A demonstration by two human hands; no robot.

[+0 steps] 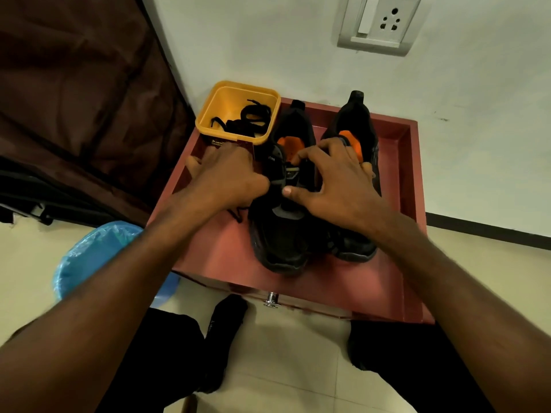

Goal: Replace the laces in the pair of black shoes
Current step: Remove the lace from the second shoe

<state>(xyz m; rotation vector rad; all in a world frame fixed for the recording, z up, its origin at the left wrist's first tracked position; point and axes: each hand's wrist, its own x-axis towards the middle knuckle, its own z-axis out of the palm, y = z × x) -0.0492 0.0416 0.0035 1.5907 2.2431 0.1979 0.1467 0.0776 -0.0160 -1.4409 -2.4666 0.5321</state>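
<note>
Writing first. The yellow tub (238, 110) carries a dark red label below its rim; I can make out letters that begin "Am", and the rest is hidden by my left hand (229, 177). The left shoe (283, 234) has a small pale mark on its collar and a logo on the tongue, both too blurred to read. The black sock (220, 332) below the tray shows faint lettering, also illegible.

Both shoes stand side by side on the red tray (396, 234), touching, toes toward me and heels toward the wall. Their long axes run near to far, roughly parallel. The right shoe (357, 245) sits slightly farther back. Orange lining shows inside both openings.

Loose black laces (247, 120) lie coiled in the tub, which stands at the tray's far left corner, just beside the left shoe's heel. A short lace end (237, 214) trails on the tray under my left wrist.

My left hand lies palm down, fingers spread, against the left shoe's side. My right hand (331, 180) is over the tongue, thumb and fingers curled as if nipping something there; I cannot tell what.
</note>
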